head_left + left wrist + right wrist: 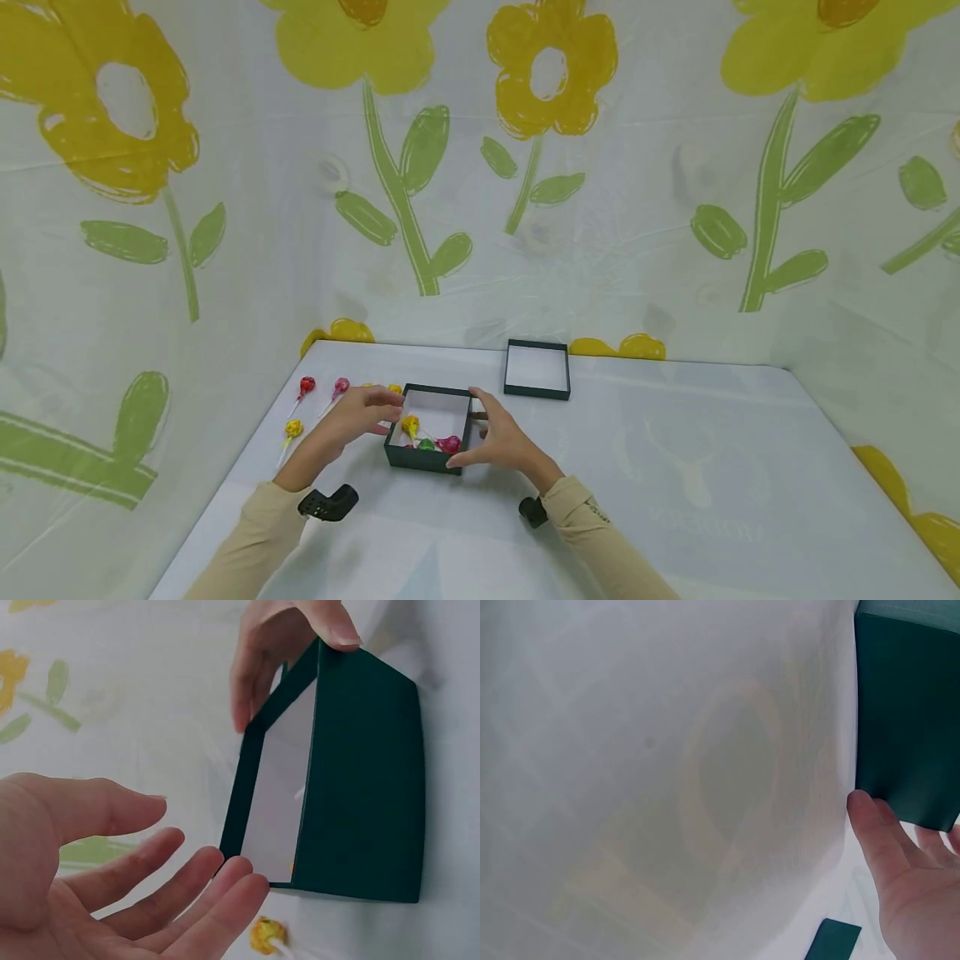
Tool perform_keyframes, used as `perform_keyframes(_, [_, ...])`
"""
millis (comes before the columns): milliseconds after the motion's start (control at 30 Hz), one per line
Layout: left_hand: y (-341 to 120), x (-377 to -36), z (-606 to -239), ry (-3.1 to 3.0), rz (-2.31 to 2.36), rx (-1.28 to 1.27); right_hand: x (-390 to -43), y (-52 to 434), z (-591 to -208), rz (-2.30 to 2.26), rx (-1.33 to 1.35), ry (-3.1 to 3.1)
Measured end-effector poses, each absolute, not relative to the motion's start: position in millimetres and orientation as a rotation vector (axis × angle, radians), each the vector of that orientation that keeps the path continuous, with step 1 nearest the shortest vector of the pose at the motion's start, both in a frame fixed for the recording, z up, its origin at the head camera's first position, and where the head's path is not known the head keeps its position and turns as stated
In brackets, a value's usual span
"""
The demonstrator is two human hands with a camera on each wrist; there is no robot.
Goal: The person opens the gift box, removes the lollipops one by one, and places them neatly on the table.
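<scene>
Beige sleeves reach in from the bottom of the head view, each wrist carrying a small black camera mount. Left hand [360, 414] hovers at the left wall of the dark green box [429, 427], palm turned toward it and fingers [180, 889] spread loosely, holding nothing; in the left wrist view a narrow gap shows between its fingertips and the box wall. Right hand [497, 437] is at the box's right side, thumb at the near right corner and fingers along the far right rim, relaxed rather than clenched; whether it truly grips the wall I cannot tell. Inside the box, which sits on the white surface [675, 467] in front of the person, lie wrapped lollipops [429, 438]: yellow, green and pink. More loose lollipops [306, 387] lie on the surface left of the box, red, pink and yellow. Farther back, well apart from the hands, the box lid [536, 369] rests open side up near the flowered backdrop [480, 167].
</scene>
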State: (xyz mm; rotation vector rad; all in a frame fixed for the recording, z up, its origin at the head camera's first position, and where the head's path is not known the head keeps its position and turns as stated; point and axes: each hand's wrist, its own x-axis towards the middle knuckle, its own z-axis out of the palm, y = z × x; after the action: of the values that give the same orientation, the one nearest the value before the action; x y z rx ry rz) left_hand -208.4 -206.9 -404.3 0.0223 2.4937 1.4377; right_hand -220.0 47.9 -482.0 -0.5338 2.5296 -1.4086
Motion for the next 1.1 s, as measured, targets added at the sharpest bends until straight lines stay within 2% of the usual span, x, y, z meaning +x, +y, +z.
perform_keyframes(500, [-189.6,-200.8,-405.1,2.621,1.397,0.095,-218.0,47.6,-480.7,-1.438,-0.532,2.505])
perform_keyframes(833, [-172.2,-209.1,-413.4,2.483,1.358,-0.038,-217.6,47.2,-482.3,-1.423,-0.537,2.524])
perform_keyframes(1100, [-161.1,-213.7,-423.1,2.472,1.299,0.022,-218.2,47.8,-482.4,-1.434,-0.560,2.525])
